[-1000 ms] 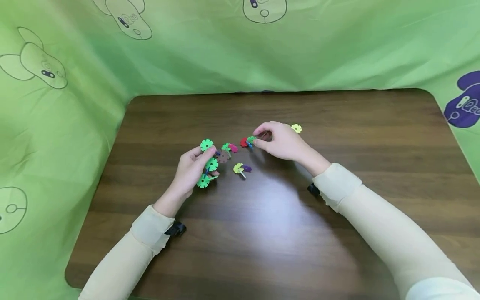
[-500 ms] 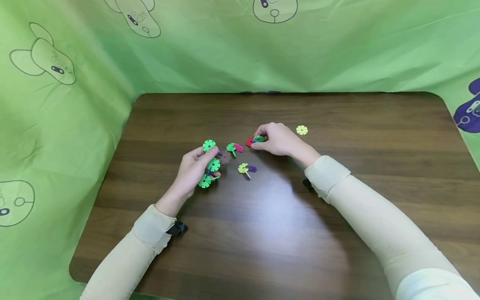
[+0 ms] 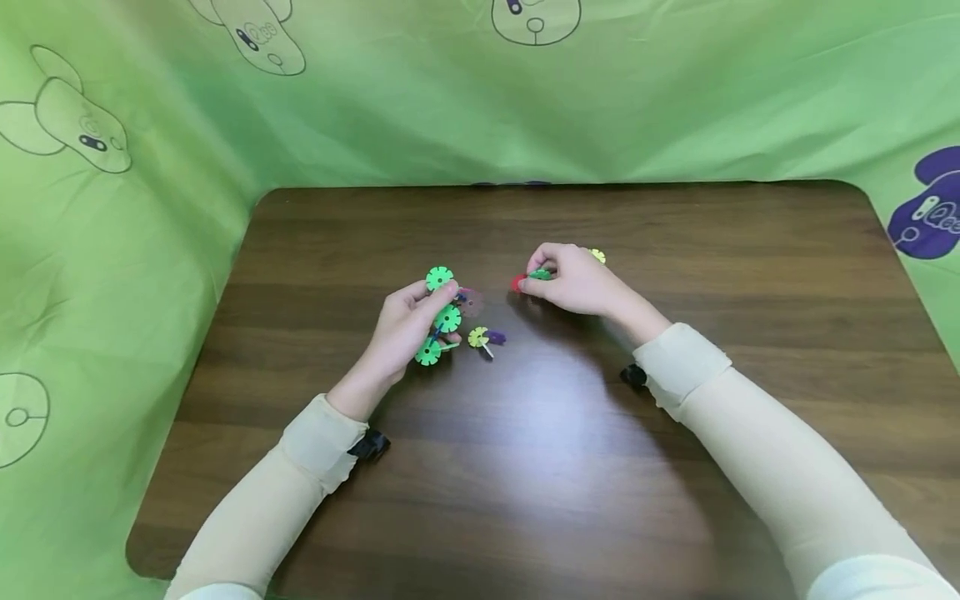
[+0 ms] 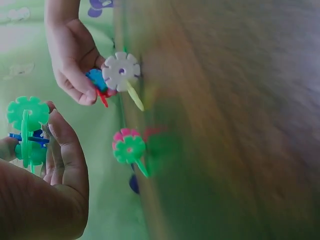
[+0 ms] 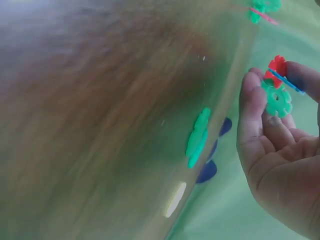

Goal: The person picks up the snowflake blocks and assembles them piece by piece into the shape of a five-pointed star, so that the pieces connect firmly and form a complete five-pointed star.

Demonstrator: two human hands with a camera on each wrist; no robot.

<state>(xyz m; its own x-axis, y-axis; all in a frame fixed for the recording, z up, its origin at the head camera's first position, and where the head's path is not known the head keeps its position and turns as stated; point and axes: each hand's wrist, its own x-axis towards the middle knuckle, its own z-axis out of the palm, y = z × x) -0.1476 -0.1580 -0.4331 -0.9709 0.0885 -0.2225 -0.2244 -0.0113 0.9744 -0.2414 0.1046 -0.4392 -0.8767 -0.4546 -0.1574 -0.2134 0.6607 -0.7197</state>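
My left hand (image 3: 405, 325) pinches, between thumb and fingers, a chain of notched green plastic discs (image 3: 447, 318) joined by blue ones. A brownish disc (image 3: 472, 303) stands out on its right side. My right hand (image 3: 573, 283) holds a small cluster of notched discs between thumb and fingertips: a red disc (image 5: 277, 70), a green disc (image 5: 277, 99) and a blue disc (image 5: 287, 81) seen edge-on. Beyond the left hand sits a pink and green disc cluster (image 4: 129, 147), mostly hidden in the head view. A yellow, purple and white cluster (image 3: 478, 337) lies just right of the left hand.
One loose yellow disc (image 3: 597, 256) lies behind the right hand, partly covered by it. The brown wooden table (image 3: 525, 500) has rounded corners. Green printed cloth (image 3: 405, 100) hangs behind it and along the left side.
My right hand has taken hold of the red, green and blue cluster and moved it slightly right. My left hand has shifted right and a little away with the green chain.
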